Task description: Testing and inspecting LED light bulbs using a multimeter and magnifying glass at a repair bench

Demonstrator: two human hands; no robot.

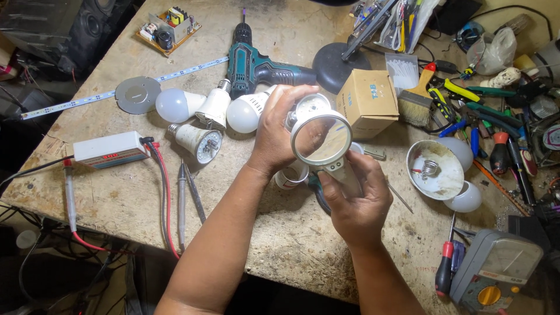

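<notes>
**Two hands holding a magnifying glass and a bulb part over a cluttered workbench**

A worn wooden workbench (280, 245) is seen from above. Nearest the viewer, at the lower right, a grey multimeter (496, 271) with a yellow dial is placed beside a red-handled screwdriver (444, 269).

In the middle, the right hand (357, 201) is wrapped around the handle of a round magnifying glass (321, 139), the fingers closed tight on it, and the lens is held upright above the bench. Just behind the lens, the left hand (279, 131) is curled around a round white bulb part (311, 107), its fingers clamped on the edge. The part is held off the table, close to the lens.

To the left, a white tester box (109, 150) with red and black leads and several probes (186, 198) are laid out. To the right, an opened bulb dome (434, 169) holding a metal spring can be seen.

Farther back, several white bulbs (201, 108) are grouped near a grey disc (137, 93) and an LED strip (116, 90). Behind them, a teal cordless drill (254, 64), a small cardboard box (367, 102), a paintbrush (417, 99) and a circuit board (168, 29) are placed. Pliers and screwdrivers (496, 122) are piled at the far right.
</notes>
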